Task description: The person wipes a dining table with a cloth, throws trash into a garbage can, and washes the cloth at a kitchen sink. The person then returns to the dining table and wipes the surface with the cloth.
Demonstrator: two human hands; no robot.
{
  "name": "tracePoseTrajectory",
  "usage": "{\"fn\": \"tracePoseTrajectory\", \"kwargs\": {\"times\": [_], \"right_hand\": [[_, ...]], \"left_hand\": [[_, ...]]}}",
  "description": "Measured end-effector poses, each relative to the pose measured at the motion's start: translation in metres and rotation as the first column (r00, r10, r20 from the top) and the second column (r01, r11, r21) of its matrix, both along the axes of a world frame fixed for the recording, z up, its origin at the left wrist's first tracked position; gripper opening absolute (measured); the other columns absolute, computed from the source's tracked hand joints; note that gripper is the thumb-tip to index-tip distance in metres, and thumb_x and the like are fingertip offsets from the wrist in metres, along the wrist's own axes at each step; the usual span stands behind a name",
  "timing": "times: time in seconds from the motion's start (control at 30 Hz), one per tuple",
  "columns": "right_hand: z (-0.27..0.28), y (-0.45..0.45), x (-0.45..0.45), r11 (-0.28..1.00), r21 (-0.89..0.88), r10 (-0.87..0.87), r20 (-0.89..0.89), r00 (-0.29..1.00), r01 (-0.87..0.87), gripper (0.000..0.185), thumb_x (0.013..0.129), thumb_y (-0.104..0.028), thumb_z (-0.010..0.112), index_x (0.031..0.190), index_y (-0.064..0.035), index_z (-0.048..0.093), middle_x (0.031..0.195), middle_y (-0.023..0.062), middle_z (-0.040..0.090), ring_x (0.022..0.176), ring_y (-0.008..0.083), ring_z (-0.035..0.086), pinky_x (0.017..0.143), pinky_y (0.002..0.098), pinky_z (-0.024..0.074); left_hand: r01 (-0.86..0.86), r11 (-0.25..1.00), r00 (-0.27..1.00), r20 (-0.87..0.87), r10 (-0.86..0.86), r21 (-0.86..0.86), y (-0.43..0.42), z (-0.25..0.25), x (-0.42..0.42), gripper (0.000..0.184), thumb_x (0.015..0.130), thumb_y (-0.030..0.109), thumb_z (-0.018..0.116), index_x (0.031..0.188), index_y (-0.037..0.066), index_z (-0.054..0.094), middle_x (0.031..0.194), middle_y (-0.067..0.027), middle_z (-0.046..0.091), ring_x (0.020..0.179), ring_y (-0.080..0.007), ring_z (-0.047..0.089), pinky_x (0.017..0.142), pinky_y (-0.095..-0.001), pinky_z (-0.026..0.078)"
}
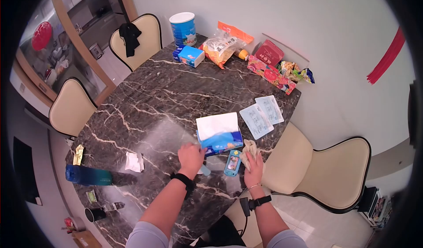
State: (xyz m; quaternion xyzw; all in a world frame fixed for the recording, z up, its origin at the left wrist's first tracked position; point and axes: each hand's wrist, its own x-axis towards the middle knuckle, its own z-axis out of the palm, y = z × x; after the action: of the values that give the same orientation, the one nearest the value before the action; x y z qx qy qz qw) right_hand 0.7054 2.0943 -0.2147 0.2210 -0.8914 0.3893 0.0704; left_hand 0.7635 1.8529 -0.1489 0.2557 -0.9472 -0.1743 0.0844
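My left hand [191,160] is closed at the near left corner of a blue and white tissue pack [220,141], which looks slightly smeared by motion. A white tissue [217,123] shows at the pack's far side. Crumpled in my right hand [254,174] is a beige cloth [250,153], close to the table's right edge. Between the hands lies a light blue handheld game console [232,163] with a lit screen. A small light blue object [205,170], partly hidden, sits beside my left wrist. Two pale printed cards or booklets [256,121] overlap to the right of the pack.
Across the dark marble table [145,93] stand a blue can [183,29], a blue box [188,55], a snack bag [220,47] and red packages [269,54]. At left are a blue bottle [89,175], a crumpled wrapper [134,162] and a black cup [95,214]. Cream chairs [339,173] surround it.
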Motion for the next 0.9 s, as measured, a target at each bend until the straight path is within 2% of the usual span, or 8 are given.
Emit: {"fn": "tracePoseTrajectory", "kwargs": {"times": [0.23, 0.4, 0.43, 0.5, 0.57, 0.6, 0.8, 0.9], "right_hand": [[0.005, 0.000, 0.002, 1.000, -0.020, 0.002, 0.033, 0.999, -0.001, 0.054, 0.073, 0.006, 0.052, 0.124, -0.0124, 0.056, 0.135, 0.0212, 0.042, 0.128, 0.0443, 0.033, 0.107, 0.0476, 0.0270], [0.003, 0.003, 0.002, 1.000, -0.001, 0.014, -0.002, 1.000, -0.014, 0.054, 0.074, 0.006, 0.052, 0.124, -0.0125, 0.056, 0.134, 0.0201, 0.043, 0.127, 0.0443, 0.033, 0.107, 0.0482, 0.0272], [0.003, 0.003, 0.002, 1.000, 0.002, 0.018, 0.009, 1.000, -0.018, 0.054, 0.074, 0.006, 0.052, 0.124, -0.0125, 0.056, 0.134, 0.0201, 0.043, 0.127, 0.0443, 0.033, 0.107, 0.0482, 0.0272], [0.006, 0.003, 0.001, 1.000, 0.000, 0.021, 0.019, 1.000, -0.021, 0.053, 0.074, 0.005, 0.052, 0.124, -0.0131, 0.056, 0.134, 0.0194, 0.043, 0.127, 0.0441, 0.034, 0.107, 0.0482, 0.0276], [0.002, 0.004, 0.000, 1.000, 0.002, 0.012, 0.021, 1.000, -0.012, 0.053, 0.075, 0.005, 0.052, 0.124, -0.0137, 0.056, 0.134, 0.0189, 0.043, 0.127, 0.0438, 0.034, 0.107, 0.0482, 0.0278], [0.004, 0.004, 0.000, 1.000, 0.000, 0.014, 0.030, 0.999, -0.014, 0.053, 0.074, 0.005, 0.052, 0.124, -0.0138, 0.056, 0.134, 0.0188, 0.043, 0.127, 0.0437, 0.034, 0.107, 0.0482, 0.0278], [0.002, 0.002, 0.002, 1.000, 0.001, -0.012, 0.022, 1.000, 0.012, 0.051, 0.076, 0.004, 0.052, 0.123, -0.0134, 0.057, 0.135, 0.0196, 0.043, 0.128, 0.0427, 0.034, 0.107, 0.0469, 0.0275], [0.001, 0.003, 0.002, 0.999, -0.032, -0.013, 0.032, 0.999, 0.014, 0.050, 0.077, 0.004, 0.052, 0.124, -0.0133, 0.056, 0.136, 0.0207, 0.041, 0.128, 0.0425, 0.033, 0.108, 0.0465, 0.0268]], "left_hand": [[-0.101, 0.991, 0.983, -0.146, 0.113, 0.088, -0.018, 0.019, -0.073, 0.035, 0.085, 0.032, 0.060, 0.072, 0.000, 0.065, 0.075, -0.0223, 0.060, 0.073, -0.0406, 0.058, 0.064, -0.0473, 0.046], [0.215, 0.725, 0.922, -0.380, 0.069, 0.654, -0.018, 0.024, -0.109, 0.060, 0.087, 0.025, 0.064, 0.137, 0.003, 0.041, 0.131, -0.0158, 0.052, 0.109, -0.0259, 0.057, 0.091, -0.0371, 0.045], [0.205, 0.724, 0.926, -0.370, 0.074, 0.658, -0.021, 0.021, -0.102, 0.060, 0.087, 0.025, 0.064, 0.137, 0.003, 0.041, 0.131, -0.0158, 0.052, 0.109, -0.0259, 0.057, 0.091, -0.0371, 0.045], [0.437, 0.810, 0.891, -0.314, -0.329, 0.391, -0.033, 0.018, -0.078, 0.054, 0.079, 0.021, 0.069, 0.126, 0.002, 0.051, 0.126, -0.0179, 0.055, 0.105, -0.0362, 0.057, 0.089, -0.0407, 0.045], [0.492, 0.808, 0.849, 0.030, -0.528, 0.324, -0.035, 0.029, -0.040, 0.044, 0.071, 0.015, 0.072, 0.113, 0.009, 0.061, 0.117, -0.0131, 0.058, 0.110, -0.0344, 0.051, 0.098, -0.0414, 0.039], [0.542, 0.814, 0.797, 0.181, -0.577, 0.207, -0.031, 0.032, -0.020, 0.041, 0.069, 0.014, 0.073, 0.109, 0.011, 0.062, 0.112, -0.0116, 0.060, 0.110, -0.0329, 0.050, 0.101, -0.0420, 0.038], [0.817, 0.524, 0.573, 0.229, -0.787, -0.241, -0.016, 0.015, 0.030, 0.031, 0.072, 0.012, 0.066, 0.103, 0.014, 0.061, 0.100, -0.0063, 0.059, 0.108, -0.0269, 0.049, 0.102, -0.0439, 0.034], [0.803, 0.570, 0.595, 0.230, -0.770, -0.171, -0.010, 0.009, 0.021, 0.029, 0.075, 0.008, 0.060, 0.104, 0.012, 0.057, 0.094, -0.0089, 0.061, 0.105, -0.0261, 0.054, 0.103, -0.0459, 0.033]]}}
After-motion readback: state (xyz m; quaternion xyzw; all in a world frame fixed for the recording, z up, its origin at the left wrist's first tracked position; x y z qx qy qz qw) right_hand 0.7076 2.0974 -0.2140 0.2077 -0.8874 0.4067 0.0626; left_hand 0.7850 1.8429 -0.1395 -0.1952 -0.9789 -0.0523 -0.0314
